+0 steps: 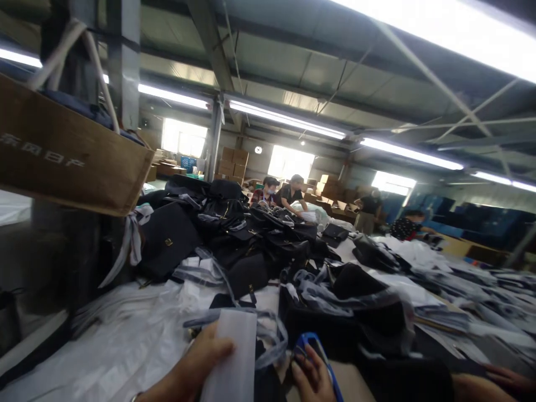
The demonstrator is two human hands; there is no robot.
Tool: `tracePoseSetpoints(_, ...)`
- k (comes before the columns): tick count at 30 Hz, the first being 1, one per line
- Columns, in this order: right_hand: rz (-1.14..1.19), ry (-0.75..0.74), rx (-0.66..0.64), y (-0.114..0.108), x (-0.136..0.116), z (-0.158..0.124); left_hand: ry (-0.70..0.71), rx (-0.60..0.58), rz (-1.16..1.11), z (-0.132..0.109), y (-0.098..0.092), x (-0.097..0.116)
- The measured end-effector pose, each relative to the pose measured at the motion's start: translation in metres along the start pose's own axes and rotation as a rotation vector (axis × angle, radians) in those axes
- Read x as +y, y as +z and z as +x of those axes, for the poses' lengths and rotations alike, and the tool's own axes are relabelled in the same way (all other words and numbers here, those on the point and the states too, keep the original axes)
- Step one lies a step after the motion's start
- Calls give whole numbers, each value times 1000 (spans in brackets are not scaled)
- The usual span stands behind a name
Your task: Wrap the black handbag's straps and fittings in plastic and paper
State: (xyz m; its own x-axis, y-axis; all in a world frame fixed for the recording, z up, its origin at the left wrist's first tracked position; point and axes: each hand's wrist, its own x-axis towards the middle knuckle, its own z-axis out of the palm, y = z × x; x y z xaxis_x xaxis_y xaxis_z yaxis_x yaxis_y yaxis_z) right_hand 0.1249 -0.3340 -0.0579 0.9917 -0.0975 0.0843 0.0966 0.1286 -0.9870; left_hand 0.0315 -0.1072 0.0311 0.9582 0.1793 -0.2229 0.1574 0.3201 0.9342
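Observation:
My left hand (205, 353) is closed on a strip of whitish, translucent sheet (234, 352), thumb across its front. To its right, at the bottom edge, my right hand (312, 377) has its fingers curled around a blue tool (309, 339), whose working end I cannot make out. Behind both hands lie black bags (247, 273) with clear plastic-wrapped straps (274, 340) looping beside the strip. A black bag (326, 329) stands just beyond the blue tool.
White plastic sheeting (125, 335) covers the left front. A brown bag (75, 151) hangs at upper left by a post (124, 67). Another person's forearm (477, 388) reaches in at lower right. Several people work beyond the heap of black bags (167, 240).

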Motion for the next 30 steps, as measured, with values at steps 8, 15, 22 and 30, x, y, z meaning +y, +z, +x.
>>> tracePoseSetpoints(8, -201, -89, -286, 6, -60, -5, 75, -18, 174, 28, 30, -13)
tracePoseSetpoints(15, -130, -87, -270, 23, -58, 1, 91, -123, 172, 39, 47, -24)
tracePoseSetpoints(22, -276, -156, -252, 35, -58, 7, 61, -202, 176, 39, 60, -30)
tracePoseSetpoints(30, -802, -576, -227, 36, -68, 5, 337, -120, 312, 25, 75, -48)
